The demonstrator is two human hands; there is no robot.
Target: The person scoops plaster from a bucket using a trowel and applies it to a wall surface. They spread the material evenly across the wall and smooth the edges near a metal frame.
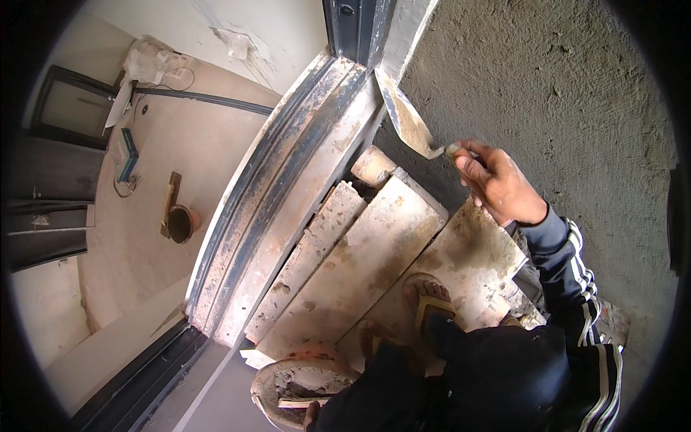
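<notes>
My right hand (500,183) is closed round the handle of a pointed trowel (409,122). The trowel's blade reaches up and left, its tip at the corner where the grey plastered wall (533,79) meets the window sill (360,108) and dark frame. At the lower edge, a bit of my left hand (311,415) shows beside a mortar-crusted bucket (270,385). A pale flat strip (302,402) lies across the bucket's mouth, over grey mortar. Most of the left hand's fingers are hidden, so its grip cannot be made out.
I stand in sandals on stained planks (353,252) beside the metal-railed sill. Beyond and below the sill lies a floor with another bucket (183,223), a wooden board (171,204) and a blue angled object (128,155). A dark-framed panel (75,108) stands farther left.
</notes>
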